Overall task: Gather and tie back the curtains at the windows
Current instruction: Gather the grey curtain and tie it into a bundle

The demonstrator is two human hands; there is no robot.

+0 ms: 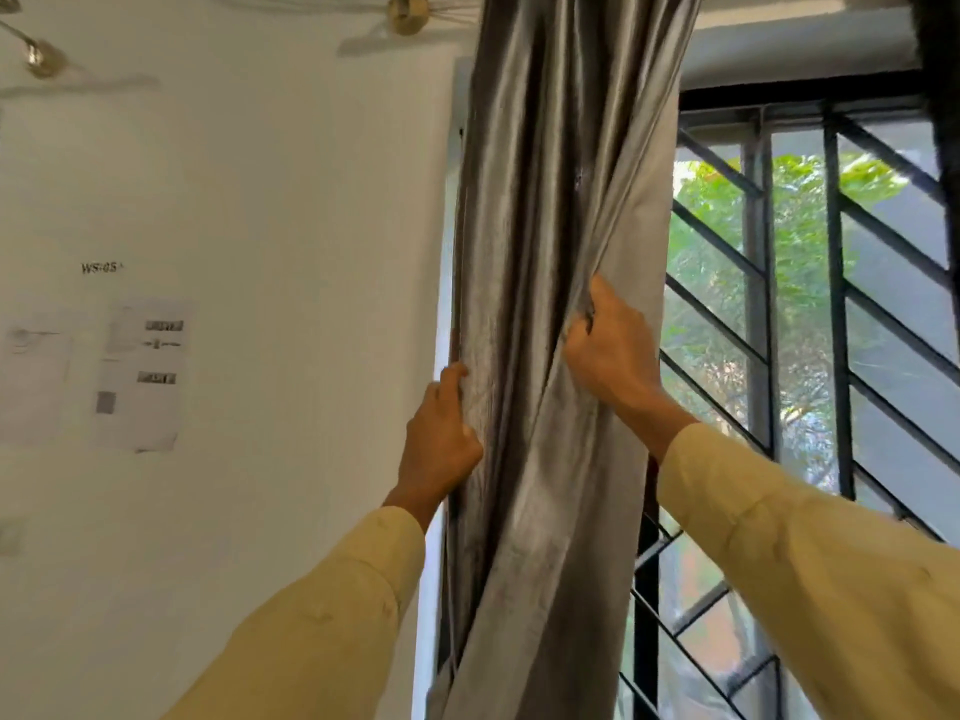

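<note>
Head view: bunched grey curtain [550,252] between both gripping hands [608,345].

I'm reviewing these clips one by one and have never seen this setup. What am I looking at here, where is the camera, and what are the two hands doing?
There is no machine: a person works with bare hands, and the single picture comes from a wide-angle camera worn on the head, so the yellow sleeves reach in from the bottom. The left hand presses on the left edge of a grey curtain, and the right hand is closed on a fold of its right side, bunching it into a narrow column. To the right is a window with a dark metal grille and greenery behind it. On the white wall to the left hang some paper sheets. No tie-back is visible.
</note>
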